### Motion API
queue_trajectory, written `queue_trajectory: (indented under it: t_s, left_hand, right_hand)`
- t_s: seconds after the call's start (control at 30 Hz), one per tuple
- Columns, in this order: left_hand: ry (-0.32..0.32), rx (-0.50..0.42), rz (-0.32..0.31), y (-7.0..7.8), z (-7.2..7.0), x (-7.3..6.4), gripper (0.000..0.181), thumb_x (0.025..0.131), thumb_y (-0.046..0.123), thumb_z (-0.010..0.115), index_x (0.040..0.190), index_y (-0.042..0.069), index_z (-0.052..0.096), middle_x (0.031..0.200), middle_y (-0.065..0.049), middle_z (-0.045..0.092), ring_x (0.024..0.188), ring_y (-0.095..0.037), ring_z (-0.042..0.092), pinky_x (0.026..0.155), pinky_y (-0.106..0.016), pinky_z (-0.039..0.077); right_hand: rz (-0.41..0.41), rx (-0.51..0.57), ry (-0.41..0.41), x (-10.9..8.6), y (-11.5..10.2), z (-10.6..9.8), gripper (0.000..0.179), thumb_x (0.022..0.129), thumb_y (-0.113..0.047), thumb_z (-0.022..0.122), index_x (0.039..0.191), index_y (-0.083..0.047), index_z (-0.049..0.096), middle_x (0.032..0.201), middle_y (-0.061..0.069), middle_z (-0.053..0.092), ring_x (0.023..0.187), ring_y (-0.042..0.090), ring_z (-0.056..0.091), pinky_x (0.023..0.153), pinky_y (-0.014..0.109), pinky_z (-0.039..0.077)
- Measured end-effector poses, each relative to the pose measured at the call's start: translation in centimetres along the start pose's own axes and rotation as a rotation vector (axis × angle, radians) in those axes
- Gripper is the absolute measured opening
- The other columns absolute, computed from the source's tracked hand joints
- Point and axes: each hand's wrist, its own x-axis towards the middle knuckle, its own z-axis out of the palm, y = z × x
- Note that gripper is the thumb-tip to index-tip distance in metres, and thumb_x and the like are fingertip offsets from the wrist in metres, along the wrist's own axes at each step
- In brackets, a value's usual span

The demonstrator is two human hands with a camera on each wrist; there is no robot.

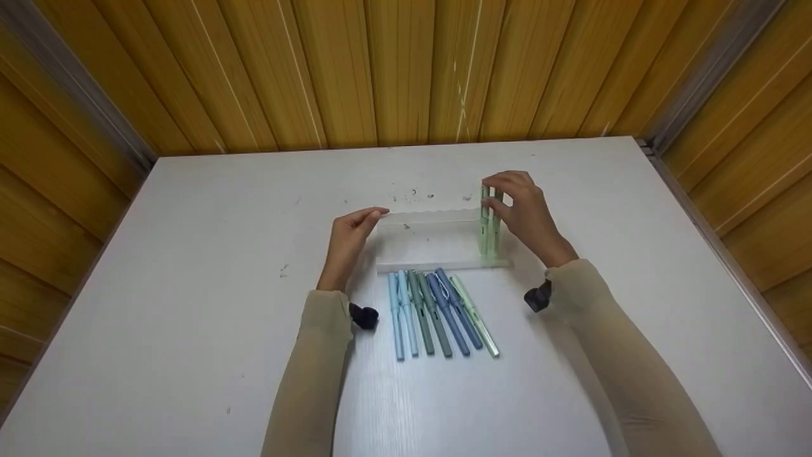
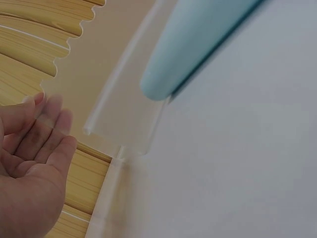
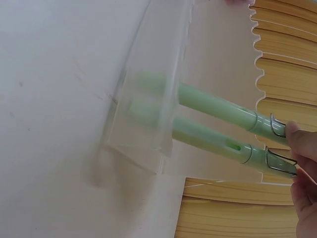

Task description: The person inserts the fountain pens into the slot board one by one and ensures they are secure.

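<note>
A clear pen stand [image 1: 428, 266] with a wavy-topped back panel [image 2: 74, 84] stands on the table. My left hand [image 1: 349, 240] pinches the left top edge of that panel between thumb and fingers. At the stand's right end, two light green fountain pens [image 3: 218, 106] with metal clips stand upright, their lower ends behind the front lip. My right hand [image 1: 523, 203] pinches the cap of the left one, with its fingers close by the other cap. Before the stand lies a row of capped pens: light blue [image 1: 394, 317], dark green [image 1: 422, 317], dark blue [image 1: 450, 311] and light green [image 1: 476, 314].
The white table [image 1: 190, 285] has several dark marks [image 1: 412, 192] behind the stand. Yellow wood-patterned walls [image 1: 399, 76] rise at the back and both sides. Black wrist cameras [image 1: 363, 316] sit on both sleeves, the left one close to the row of pens.
</note>
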Motion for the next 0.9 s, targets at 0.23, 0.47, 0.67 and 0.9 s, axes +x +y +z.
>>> queue_trajectory:
  t_s: [0.23, 0.47, 0.67, 0.9]
  left_hand:
    - [0.005, 0.005, 0.013, 0.0, 0.0, 0.0, 0.030, 0.094, 0.034, 0.062, 0.110, 0.011, 0.073, 0.120, -0.006, 0.068, 0.121, -0.019, 0.058, 0.107, -0.040, 0.040]
    - [0.008, 0.006, 0.022, 0.0, 0.0, -0.1, 0.028, 0.095, 0.030, 0.061, 0.109, 0.010, 0.073, 0.120, -0.007, 0.068, 0.121, -0.020, 0.057, 0.107, -0.041, 0.041]
    - [0.007, 0.002, 0.033, -0.1, 0.0, -0.1, 0.029, 0.095, 0.030, 0.061, 0.109, 0.009, 0.073, 0.120, -0.008, 0.068, 0.121, -0.020, 0.058, 0.107, -0.040, 0.041]
    - [0.006, -0.001, 0.033, 0.0, 0.0, 0.0, 0.029, 0.094, 0.030, 0.061, 0.109, 0.008, 0.073, 0.120, -0.009, 0.068, 0.120, -0.021, 0.058, 0.106, -0.040, 0.042]
  right_hand:
    - [0.026, -0.007, -0.011, 0.0, 0.3, 0.2, 0.035, 0.085, -0.005, 0.071, 0.119, -0.002, 0.066, 0.121, 0.014, 0.064, 0.119, 0.029, 0.052, 0.104, 0.043, 0.042]
    - [0.022, -0.006, 0.002, -0.1, 0.5, 0.4, 0.042, 0.086, -0.007, 0.071, 0.127, -0.005, 0.061, 0.128, 0.013, 0.060, 0.123, 0.029, 0.050, 0.107, 0.047, 0.039]
    - [0.026, 0.015, 0.047, -0.2, 0.1, 0.2, 0.042, 0.087, -0.007, 0.070, 0.127, -0.005, 0.061, 0.128, 0.012, 0.061, 0.123, 0.028, 0.052, 0.106, 0.043, 0.041]
    - [-0.021, 0.083, 0.125, -0.7, -0.7, -0.2, 0.036, 0.087, -0.008, 0.070, 0.123, -0.004, 0.064, 0.113, 0.012, 0.067, 0.106, 0.023, 0.061, 0.095, 0.030, 0.049]
